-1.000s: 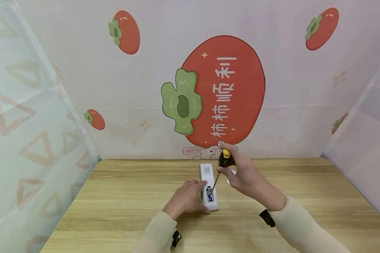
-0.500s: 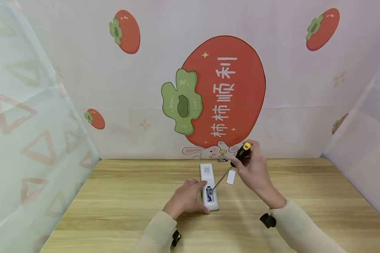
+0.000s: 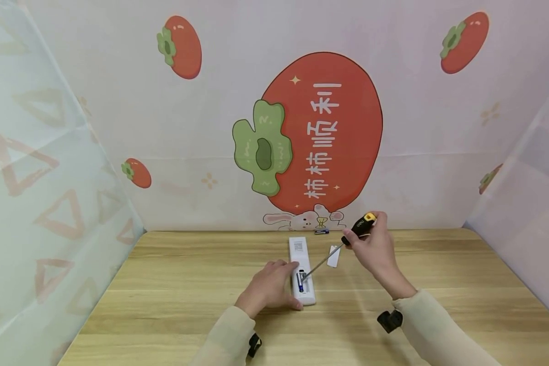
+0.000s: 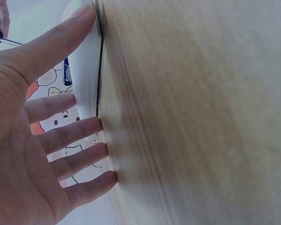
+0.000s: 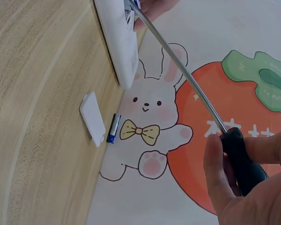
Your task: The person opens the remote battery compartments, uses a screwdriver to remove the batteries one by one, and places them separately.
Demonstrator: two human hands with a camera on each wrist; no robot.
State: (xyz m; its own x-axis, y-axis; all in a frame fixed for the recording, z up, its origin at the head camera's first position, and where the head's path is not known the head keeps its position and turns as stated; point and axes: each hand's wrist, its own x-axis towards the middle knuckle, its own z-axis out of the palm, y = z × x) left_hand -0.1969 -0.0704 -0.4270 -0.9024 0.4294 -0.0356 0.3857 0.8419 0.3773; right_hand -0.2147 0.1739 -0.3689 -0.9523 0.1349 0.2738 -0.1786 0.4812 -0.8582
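Note:
A white remote control [image 3: 298, 254] lies back up on the wooden table, its battery compartment uncovered. My left hand [image 3: 271, 287] rests along its left side, thumb at the near end and index fingertip at the edge, fingers nearly straight in the left wrist view. My right hand [image 3: 376, 254] grips the black and yellow handle of a screwdriver [image 5: 196, 89] with fingers and thumb. The slanted shaft reaches down-left into the compartment, its tip at a blue and silver battery [image 3: 300, 282]. This battery lies along the left side of the compartment, with bare space to its right.
A white battery cover [image 3: 333, 256] lies on the table right of the remote. Behind it, a loose blue and silver battery [image 3: 322, 232] sits against the back wall sheet [image 3: 219, 117], printed with persimmons. Bare table [image 3: 174, 284] spreads out on both sides.
My right hand has moved right, tilting the screwdriver lower and uncovering the view of the loose battery and cover. The compartment battery has shifted at the tip. My left hand stays in place.

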